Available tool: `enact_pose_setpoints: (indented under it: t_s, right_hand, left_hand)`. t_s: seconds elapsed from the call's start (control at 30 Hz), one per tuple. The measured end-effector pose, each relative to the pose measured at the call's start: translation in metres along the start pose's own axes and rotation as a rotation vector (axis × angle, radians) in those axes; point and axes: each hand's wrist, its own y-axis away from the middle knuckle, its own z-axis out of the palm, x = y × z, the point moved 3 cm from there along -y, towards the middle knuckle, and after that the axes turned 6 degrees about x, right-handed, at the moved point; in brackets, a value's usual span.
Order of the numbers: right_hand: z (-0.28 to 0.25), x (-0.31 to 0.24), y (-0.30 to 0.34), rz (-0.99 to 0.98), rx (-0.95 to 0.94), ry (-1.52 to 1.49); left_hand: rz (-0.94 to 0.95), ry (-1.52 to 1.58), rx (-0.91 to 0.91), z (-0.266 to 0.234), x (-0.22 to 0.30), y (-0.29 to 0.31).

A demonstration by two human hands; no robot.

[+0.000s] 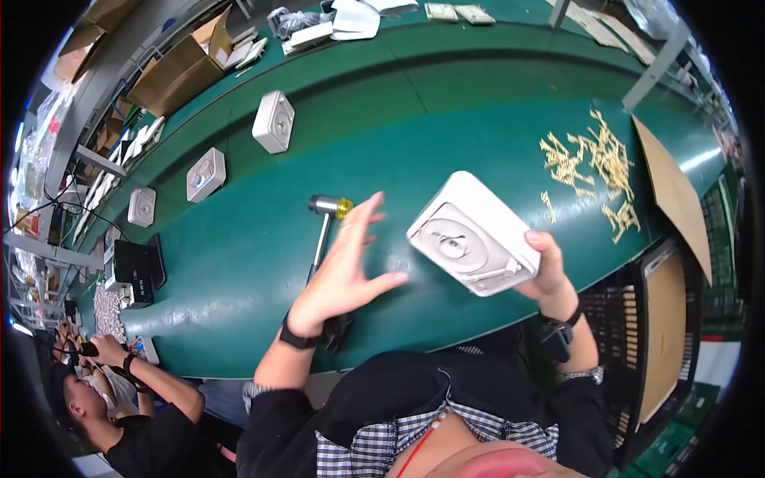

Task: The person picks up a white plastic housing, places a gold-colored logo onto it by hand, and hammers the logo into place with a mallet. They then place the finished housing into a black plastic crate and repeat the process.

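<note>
My right hand [548, 271] grips a white plastic housing [486, 215] by its right end and holds it tilted above the green bench. The housing is box-shaped with rounded corners; a round recess with a small hub shows on the side turned left and down. My left hand [343, 267] hangs to the left of the housing, fingers spread and thumb apart, touching nothing that I can see. Just beyond the left hand lies a mallet [325, 205] with a black and yellow head. Its metal handle runs partly behind that hand.
Several similar white housings [273, 122] stand along the far left of the bench [382, 151]. Small cream-coloured parts [590, 155] lie scattered at the right, beside an upright cardboard sheet [673, 191]. A black box [131, 271] sits at the left, near a co-worker [135, 414].
</note>
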Motion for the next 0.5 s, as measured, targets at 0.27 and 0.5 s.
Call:
enact_pose_setpoints:
  t_s: [0.27, 0.5]
  right_hand:
    - [-0.010, 0.038, 0.021, -0.011, -0.073, 0.605]
    - [-0.047, 0.009, 0.026, -0.347, 0.204, 1.146]
  left_hand:
    - [0.085, 0.323, -0.420, 0.059, -0.023, 0.010]
    - [-0.115, 0.190, -0.174, 0.070, -0.030, 0.042]
